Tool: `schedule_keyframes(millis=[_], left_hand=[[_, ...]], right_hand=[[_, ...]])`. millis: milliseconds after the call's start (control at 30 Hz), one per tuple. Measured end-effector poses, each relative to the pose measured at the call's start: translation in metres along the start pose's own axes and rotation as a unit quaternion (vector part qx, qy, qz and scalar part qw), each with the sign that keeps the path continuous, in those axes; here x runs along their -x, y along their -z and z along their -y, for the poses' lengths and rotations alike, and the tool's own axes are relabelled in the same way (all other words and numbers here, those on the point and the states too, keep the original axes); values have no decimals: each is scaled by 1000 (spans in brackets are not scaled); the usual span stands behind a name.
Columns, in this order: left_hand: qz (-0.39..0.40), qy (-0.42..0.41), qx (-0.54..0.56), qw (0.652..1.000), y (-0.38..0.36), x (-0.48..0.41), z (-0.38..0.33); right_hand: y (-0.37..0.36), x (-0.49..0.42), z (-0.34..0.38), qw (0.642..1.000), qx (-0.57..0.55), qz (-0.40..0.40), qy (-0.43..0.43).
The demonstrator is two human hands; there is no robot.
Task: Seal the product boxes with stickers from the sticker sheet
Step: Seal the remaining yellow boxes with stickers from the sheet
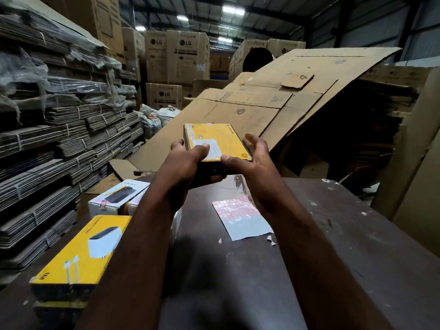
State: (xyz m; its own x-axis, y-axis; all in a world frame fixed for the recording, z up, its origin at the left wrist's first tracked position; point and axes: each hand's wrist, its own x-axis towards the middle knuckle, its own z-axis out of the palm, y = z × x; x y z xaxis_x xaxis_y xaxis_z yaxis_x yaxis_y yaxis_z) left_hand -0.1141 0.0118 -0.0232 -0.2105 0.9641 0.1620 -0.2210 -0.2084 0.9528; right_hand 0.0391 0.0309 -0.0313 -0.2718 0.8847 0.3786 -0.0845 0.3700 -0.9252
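The fingers (198,148) of our left hand (185,163) clasp the yellow box (214,136) at its near left end. Our right hand (254,165) is loose, its thumb touching the near right corner. The box runs near to far, raised above the counter (333,234). The sticker sheet (238,210) lies below, nearer our right hand.

The wide-angle head camera looks forward and down, close over the dark scratched table (333,234), with tall brown cardboard cartons (181,60) far behind.
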Motion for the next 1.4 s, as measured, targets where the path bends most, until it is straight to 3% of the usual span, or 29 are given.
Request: schedule_keyframes(millis=[233,633,733,867,1167,1400], left_hand=[[-7,-36,-50,998,-14,6,0],[57,-30,-53,997,-21,15,-1],[45,-16,-41,998,-19,13,-2],[40,-16,-55,998,-11,11,-3],[72,4,-68,995,-15,12,-3],[85,-4,-90,992,-16,11,2]], right_hand=[[-4,-2,-2,989,-100,-87,-72],[9,-2,7,958,-210,-133,-144],[7,-1,9,960,-193,-139,-145],[3,3,10,984,-119,-66,-114],[-1,-2,6,981,-60,-163,-84],[5,2,17,990,-38,-120,-69]])
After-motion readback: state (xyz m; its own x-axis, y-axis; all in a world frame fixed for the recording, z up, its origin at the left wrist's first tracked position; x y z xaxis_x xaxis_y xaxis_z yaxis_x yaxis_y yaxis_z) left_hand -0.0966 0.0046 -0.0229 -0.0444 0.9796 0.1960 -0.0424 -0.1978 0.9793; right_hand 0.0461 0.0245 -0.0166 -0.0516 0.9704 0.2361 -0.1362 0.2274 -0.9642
